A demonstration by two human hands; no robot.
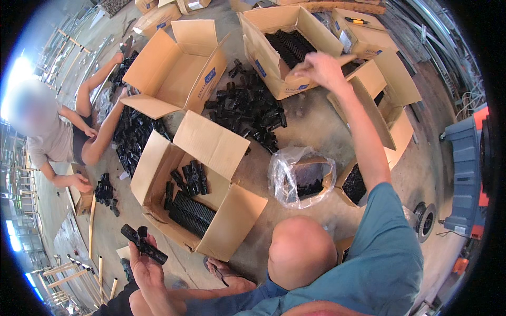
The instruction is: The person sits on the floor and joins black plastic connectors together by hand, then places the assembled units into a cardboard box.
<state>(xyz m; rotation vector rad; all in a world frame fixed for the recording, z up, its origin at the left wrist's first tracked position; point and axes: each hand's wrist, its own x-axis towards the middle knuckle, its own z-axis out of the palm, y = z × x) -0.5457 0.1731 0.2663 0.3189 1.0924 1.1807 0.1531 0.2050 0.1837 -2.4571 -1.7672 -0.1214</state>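
My left hand (147, 267) is closed around a black tubular fitting (143, 244), held up beside the near open carton (138, 176). In that carton neat rows of black fittings (191, 213) lie below several loose ones (194, 178). My right arm stretches far forward. My right hand (326, 70) is by the near side of the far carton (268, 68), which holds stacked black fittings (290, 47). Its fingers are smeared by motion, and whether anything is in them does not show.
Heaps of loose black fittings (247, 108) lie between the cartons. A clear plastic bag (279, 181) lines a small box. Another open carton (174, 68) stands far left. At left a person (52, 137) sits by another heap. A grey-blue bin (459, 174) stands right.
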